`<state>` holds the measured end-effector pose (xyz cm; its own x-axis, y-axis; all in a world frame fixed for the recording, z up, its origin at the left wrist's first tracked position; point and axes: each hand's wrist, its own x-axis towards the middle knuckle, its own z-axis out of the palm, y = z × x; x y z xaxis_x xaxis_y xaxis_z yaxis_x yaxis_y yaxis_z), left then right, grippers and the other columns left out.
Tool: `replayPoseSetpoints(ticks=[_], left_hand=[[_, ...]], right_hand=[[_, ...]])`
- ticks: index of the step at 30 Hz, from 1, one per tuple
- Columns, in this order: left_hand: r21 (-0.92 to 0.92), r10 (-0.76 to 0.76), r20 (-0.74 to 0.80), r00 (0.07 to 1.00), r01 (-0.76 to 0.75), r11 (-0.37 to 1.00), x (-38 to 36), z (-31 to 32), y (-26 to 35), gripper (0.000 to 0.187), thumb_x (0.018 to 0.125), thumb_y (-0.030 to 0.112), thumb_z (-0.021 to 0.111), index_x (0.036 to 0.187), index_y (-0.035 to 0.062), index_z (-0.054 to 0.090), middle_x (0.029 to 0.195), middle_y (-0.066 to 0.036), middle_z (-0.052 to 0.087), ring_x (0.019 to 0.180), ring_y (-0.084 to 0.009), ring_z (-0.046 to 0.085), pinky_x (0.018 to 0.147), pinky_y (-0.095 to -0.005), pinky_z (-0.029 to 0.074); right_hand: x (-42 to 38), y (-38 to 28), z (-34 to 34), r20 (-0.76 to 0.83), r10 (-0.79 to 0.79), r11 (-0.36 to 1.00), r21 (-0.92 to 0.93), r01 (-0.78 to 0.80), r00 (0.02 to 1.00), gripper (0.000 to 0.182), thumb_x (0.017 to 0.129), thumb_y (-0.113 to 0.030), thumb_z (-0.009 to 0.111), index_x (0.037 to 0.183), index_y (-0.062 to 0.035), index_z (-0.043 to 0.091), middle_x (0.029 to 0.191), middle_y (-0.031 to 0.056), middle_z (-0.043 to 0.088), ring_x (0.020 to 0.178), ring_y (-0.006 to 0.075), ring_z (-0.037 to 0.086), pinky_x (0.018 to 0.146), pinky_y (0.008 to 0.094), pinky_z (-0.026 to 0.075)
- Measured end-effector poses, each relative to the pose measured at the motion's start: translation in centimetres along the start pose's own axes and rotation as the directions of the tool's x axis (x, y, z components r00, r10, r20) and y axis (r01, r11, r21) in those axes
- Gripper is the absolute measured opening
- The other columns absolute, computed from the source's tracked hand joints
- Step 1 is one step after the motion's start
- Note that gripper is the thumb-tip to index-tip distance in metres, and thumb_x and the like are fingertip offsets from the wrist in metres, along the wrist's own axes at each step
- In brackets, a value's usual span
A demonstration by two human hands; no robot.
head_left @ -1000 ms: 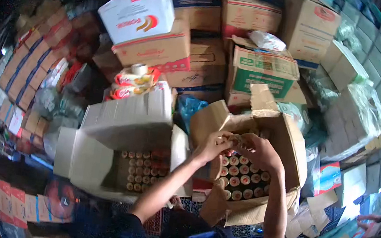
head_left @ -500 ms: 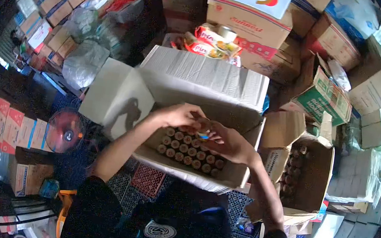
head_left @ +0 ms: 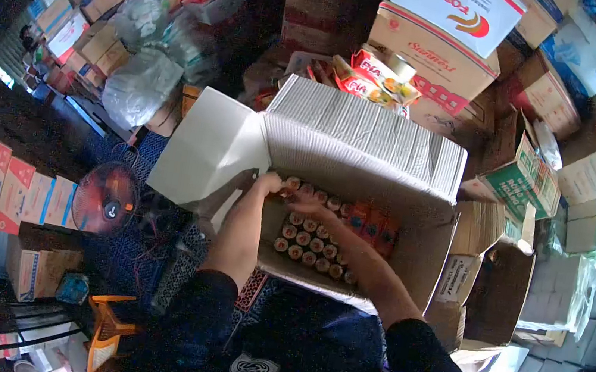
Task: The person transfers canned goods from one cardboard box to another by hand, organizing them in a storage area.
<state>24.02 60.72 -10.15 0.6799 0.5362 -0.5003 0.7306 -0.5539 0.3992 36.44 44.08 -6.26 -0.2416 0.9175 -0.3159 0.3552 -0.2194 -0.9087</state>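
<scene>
Inside a large open cardboard box (head_left: 406, 275), rows of small containers with round pale lids (head_left: 316, 247) stand side by side. My left hand (head_left: 269, 184) is at the far left corner of these rows, its fingers curled. Beside it my right hand (head_left: 305, 203) reaches in low over the lids, fingers bent toward the left hand. The two hands nearly meet, and I cannot tell what is between their fingers. Red packs (head_left: 372, 226) fill the right part of the box, partly behind my right forearm.
A smaller open carton (head_left: 498, 295) stands to the right. Behind the box lie red and yellow packets (head_left: 376, 80) and a tape roll (head_left: 402, 67), by stacked cartons (head_left: 436, 54). A fan (head_left: 106, 198) and an orange plastic chair (head_left: 106, 330) are on the left.
My hands have gone from holding a small round object above the lids to low at the rows' left end. The view has shifted, so the box appears farther right. The red packs now show.
</scene>
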Motion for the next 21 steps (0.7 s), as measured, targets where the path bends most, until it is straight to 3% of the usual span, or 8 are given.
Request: replayPoseSetpoints(ticks=[5, 6, 7, 9, 11, 17, 20, 21], left_hand=[[-0.227, -0.226, 0.192, 0.955, 0.268, 0.936, 1.3, 4.4, -3.1, 0.037, 0.092, 0.034, 0.053, 0.125, 0.0172, 0.061, 0.133, -0.013, 0.056, 0.118, -0.0327, 0.054, 0.101, -0.0434, 0.04], [-0.266, -0.205, 0.018, 0.979, 0.203, 0.942, -0.8, 3.4, -1.0, 0.031, 0.095, 0.032, 0.054, 0.103, 0.0065, 0.069, 0.101, -0.02, 0.067, 0.091, -0.0362, 0.065, 0.075, -0.0443, 0.052], [-0.271, -0.201, 0.012, 0.979, 0.197, 0.942, -0.1, 4.6, -2.0, 0.03, 0.094, 0.031, 0.055, 0.105, 0.007, 0.068, 0.101, -0.019, 0.068, 0.092, -0.0353, 0.065, 0.077, -0.0437, 0.052], [-0.299, -0.224, -0.01, 0.975, 0.211, 0.931, 1.3, 6.6, -3.1, 0.029, 0.093, 0.03, 0.056, 0.107, 0.0068, 0.067, 0.103, -0.02, 0.067, 0.094, -0.0354, 0.065, 0.078, -0.0439, 0.052], [-0.333, -0.249, -0.027, 0.968, 0.226, 0.915, 2.1, 7.9, -3.6, 0.029, 0.092, 0.029, 0.057, 0.109, 0.0065, 0.066, 0.105, -0.02, 0.066, 0.095, -0.0354, 0.064, 0.079, -0.0442, 0.051], [-0.414, -0.299, -0.099, 0.949, 0.234, 0.88, 2.2, 10.8, -2.7, 0.032, 0.09, 0.025, 0.06, 0.115, 0.0057, 0.063, 0.11, -0.022, 0.064, 0.1, -0.0356, 0.063, 0.081, -0.0449, 0.05], [-0.435, -0.322, -0.128, 0.938, 0.239, 0.868, 1.7, 12.1, -2.8, 0.035, 0.089, 0.023, 0.061, 0.119, 0.0053, 0.061, 0.113, -0.022, 0.063, 0.102, -0.0356, 0.062, 0.083, -0.0453, 0.05], [-0.438, -0.33, -0.128, 0.935, 0.245, 0.865, 1.4, 12.2, -3.0, 0.036, 0.088, 0.023, 0.062, 0.12, 0.0052, 0.06, 0.114, -0.022, 0.063, 0.103, -0.0357, 0.062, 0.083, -0.0454, 0.049]], right_hand=[[3.0, 2.9, 2.4, -0.028, 0.371, 0.894, -0.259, -0.365, 0.928, 0.1, 0.082, -0.053, 0.063, 0.152, -0.0096, 0.007, 0.145, 0.0219, 0.037, 0.131, 0.0356, 0.041, 0.104, 0.0484, 0.039], [5.0, 4.9, 1.6, 0.236, 0.491, 0.87, -0.182, -0.458, 0.839, 0.1, 0.08, -0.054, 0.063, 0.151, -0.0083, 0.01, 0.144, 0.0231, 0.038, 0.13, 0.0358, 0.042, 0.104, 0.0478, 0.039], [8.0, 7.1, -0.3, 0.494, 0.536, 0.824, -0.13, -0.551, 0.685, 0.1, 0.079, -0.055, 0.064, 0.151, -0.007, 0.012, 0.143, 0.0242, 0.038, 0.129, 0.036, 0.043, 0.103, 0.0472, 0.04], [8.8, 8.1, 0.2, 0.513, 0.469, 0.855, -0.058, -0.515, 0.719, 0.098, 0.078, -0.055, 0.065, 0.149, -0.0044, 0.018, 0.141, 0.0261, 0.04, 0.126, 0.036, 0.045, 0.102, 0.0466, 0.041], [6.3, 8.5, 3.9, -0.011, 0.242, 0.965, -0.099, -0.241, 0.97, 0.094, 0.078, -0.054, 0.065, 0.146, -0.0021, 0.023, 0.138, 0.0277, 0.042, 0.124, 0.0356, 0.047, 0.1, 0.0467, 0.041], [6.4, 14.1, 6.9, -0.203, 0.182, 0.906, -0.345, -0.244, 0.962, 0.091, 0.075, -0.041, 0.072, 0.144, -0.0025, 0.027, 0.149, 0.0247, 0.029, 0.128, 0.0402, 0.042, 0.102, 0.0485, 0.041], [4.0, 8.5, 6.0, -0.291, 0.029, 0.921, -0.364, -0.139, 0.956, 0.095, 0.07, -0.033, 0.077, 0.145, -0.0029, 0.026, 0.153, 0.0227, 0.02, 0.133, 0.042, 0.035, 0.106, 0.0486, 0.039], [3.3, 6.2, 5.7, -0.253, 0.165, 0.903, -0.349, -0.249, 0.953, 0.095, 0.07, -0.031, 0.077, 0.145, -0.0029, 0.026, 0.152, 0.0226, 0.021, 0.134, 0.0416, 0.034, 0.106, 0.0484, 0.039]])
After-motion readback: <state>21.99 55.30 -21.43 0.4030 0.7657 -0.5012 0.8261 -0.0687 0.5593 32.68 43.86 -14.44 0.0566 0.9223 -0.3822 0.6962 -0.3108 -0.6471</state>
